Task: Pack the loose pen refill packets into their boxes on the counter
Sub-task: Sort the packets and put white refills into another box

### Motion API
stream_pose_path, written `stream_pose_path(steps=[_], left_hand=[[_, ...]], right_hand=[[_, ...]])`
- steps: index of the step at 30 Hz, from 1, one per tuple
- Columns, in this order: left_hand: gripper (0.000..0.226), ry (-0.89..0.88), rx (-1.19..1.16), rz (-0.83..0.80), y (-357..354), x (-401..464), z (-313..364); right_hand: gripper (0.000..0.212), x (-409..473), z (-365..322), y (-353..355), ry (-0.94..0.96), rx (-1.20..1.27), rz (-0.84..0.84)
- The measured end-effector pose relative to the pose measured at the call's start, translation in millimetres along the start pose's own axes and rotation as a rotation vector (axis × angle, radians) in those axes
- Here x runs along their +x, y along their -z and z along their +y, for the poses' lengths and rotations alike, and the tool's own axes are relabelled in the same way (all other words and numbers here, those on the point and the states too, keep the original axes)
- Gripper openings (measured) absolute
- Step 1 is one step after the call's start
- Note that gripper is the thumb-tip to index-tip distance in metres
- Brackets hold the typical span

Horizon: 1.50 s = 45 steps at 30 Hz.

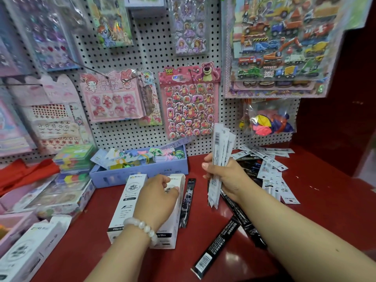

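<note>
We have a bunch of white refill packets (218, 163) upright in our right hand (225, 176), fingers curled round it, while our left hand (160, 198), fingers curled, rests on the two white boxes (130, 202) on the red counter (317, 200). By our reckoning much is left: white packets (270, 171) lie scattered at the back right and black packets (215, 247) (several) nearer us.

Glossy red desk (203, 237) here, smooth enough to throw back the light. The white boxes (130, 204) look like matt printed card. Those white refill packets (220, 159) are thin shiny plastic film, and the black packets (215, 249) on the desk gleam the same way. Behind, a white perforated pegboard (150, 58), matt, hung with sticker sheets (190, 106) in crinkly clear wrap. A bracelet (142, 228) of smooth, milky polished beads.
</note>
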<state>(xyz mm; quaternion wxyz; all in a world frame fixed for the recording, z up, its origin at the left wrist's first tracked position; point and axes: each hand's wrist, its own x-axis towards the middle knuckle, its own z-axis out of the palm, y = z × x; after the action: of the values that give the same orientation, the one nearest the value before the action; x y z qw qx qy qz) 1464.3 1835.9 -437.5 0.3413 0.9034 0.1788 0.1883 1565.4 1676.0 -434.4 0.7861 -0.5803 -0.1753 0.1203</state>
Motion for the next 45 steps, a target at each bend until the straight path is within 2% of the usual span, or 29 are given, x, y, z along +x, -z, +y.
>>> stream_pose_path(steps=[2,5,8,10,12,15,19,24,26,29,32,36,39,45], left_hand=[[0.048,0.006,0.140,-0.012,-4.6,1.9,-2.5],[0.065,0.044,0.378,-0.118,-14.3,3.1,-2.5],[0.074,0.088,0.446,-0.216,-21.1,7.8,-3.4],[0.076,0.090,0.416,-0.232,-19.6,12.5,-3.7],[0.083,0.070,0.325,-0.156,-12.9,14.5,-1.7],[0.094,-0.019,0.207,0.042,3.1,8.6,5.0],[0.102,-0.156,0.130,0.316,21.7,-10.7,12.8],[0.101,-0.236,0.147,0.399,24.8,-24.1,8.1],[0.093,-0.242,0.120,0.420,25.7,-26.9,7.3],[0.077,-0.256,0.074,0.466,29.5,-30.1,10.2],[0.071,-0.246,0.085,0.474,33.8,-32.0,14.1],[0.076,-0.235,0.107,0.465,37.6,-38.0,18.6],[0.076,-0.233,0.129,0.474,37.9,-43.2,20.1],[0.072,-0.252,0.202,0.430,45.8,-48.6,18.9]], right_hand=[[0.020,-2.5,2.1,1.6,-0.002,-0.053,-0.005],[0.021,-4.5,10.5,7.7,-0.030,-0.242,0.013],[0.016,-7.6,14.2,11.7,-0.065,-0.505,0.021],[0.012,-8.9,3.9,9.6,-0.055,-0.535,0.025],[0.010,-9.8,-15.0,5.4,0.001,-0.520,0.031],[0.011,-11.6,-31.7,0.3,0.075,-0.571,-0.025],[0.013,-19.8,-16.8,0.7,0.012,-0.781,-0.133],[0.032,-25.6,-4.6,1.4,-0.019,-0.954,-0.147],[0.026,-25.8,-8.2,-0.8,-0.010,-0.996,-0.125],[0.009,-29.6,-38.3,-11.4,0.107,-0.872,-0.002],[0.011,-36.2,-84.3,-27.9,0.324,-0.559,0.100],[0.009,-43.8,-127.0,-64.2,0.525,-0.185,-0.006],[0.012,-42.7,-132.9,-94.8,0.561,-0.194,-0.070],[0.010,-25.2,-119.2,-111.5,0.572,-0.314,0.005]])
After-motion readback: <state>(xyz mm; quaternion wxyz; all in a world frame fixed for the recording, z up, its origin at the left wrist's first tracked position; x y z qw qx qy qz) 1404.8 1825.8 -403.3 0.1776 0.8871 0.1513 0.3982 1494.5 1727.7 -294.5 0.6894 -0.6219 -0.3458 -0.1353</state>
